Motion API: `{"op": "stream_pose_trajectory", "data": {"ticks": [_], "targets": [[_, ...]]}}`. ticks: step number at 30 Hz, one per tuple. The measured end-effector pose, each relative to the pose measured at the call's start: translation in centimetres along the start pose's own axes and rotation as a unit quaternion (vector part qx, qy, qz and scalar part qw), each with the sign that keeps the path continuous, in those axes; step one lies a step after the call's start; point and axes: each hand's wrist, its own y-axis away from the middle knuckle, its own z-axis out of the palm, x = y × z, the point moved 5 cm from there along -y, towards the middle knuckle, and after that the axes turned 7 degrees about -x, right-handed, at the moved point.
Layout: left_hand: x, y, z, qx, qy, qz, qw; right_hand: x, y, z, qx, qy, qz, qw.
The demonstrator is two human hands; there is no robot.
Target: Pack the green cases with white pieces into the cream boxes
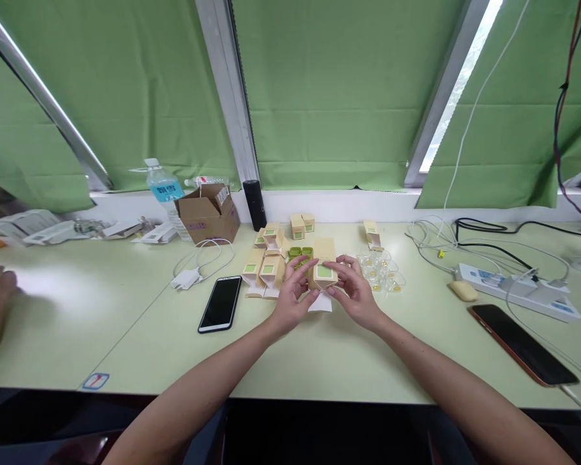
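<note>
Fingers of left hand (294, 294) and right hand (359, 297) grip one small box (324, 276), its flap (320, 303) apparently unclosed; boxes (272, 267) at left show loose flaps (271, 294); clear plastic pieces (378, 271) lie unboxed

Left hand (290, 296), right hand (361, 296) and forearms (208, 381) are bare

Around your two hands (292, 295) (359, 299), you have at least four cartons (272, 271) toward nine o'clock, two at eleven, one toward one-thirty and one carton (323, 275) in your fingers (302, 270). You have two phones (220, 305) (523, 342), near eight and four, and one power strip (516, 292) at three.
</note>
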Motion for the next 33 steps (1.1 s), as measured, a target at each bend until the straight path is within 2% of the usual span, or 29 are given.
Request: {"op": "stream_pose_trajectory", "data": {"ticks": [8, 18, 21, 29, 33], "targets": [[0.8, -0.1, 0.3, 0.025, -0.005, 0.033, 0.999, -0.7, 0.0, 0.2, 0.009, -0.023, -0.017, 1.000], [0.4, -0.2, 0.3, 0.035, 0.006, 0.021, 0.999, -0.2, 0.0, 0.1, 0.016, -0.008, -0.006, 1.000], [0.4, -0.1, 0.3, 0.020, 0.017, 0.017, 1.000, -0.3, -0.1, 0.0, 0.019, -0.004, -0.006, 1.000], [0.4, -0.1, 0.9, -0.085, 0.068, 0.016, 0.994, -1.0, -0.4, -0.8, 0.054, -0.020, -0.008, 0.998], [0.2, 0.0, 1.1, -0.086, 0.040, 0.018, 0.995, -0.9, -0.4, -0.8, 0.056, -0.005, 0.000, 0.998]]}}
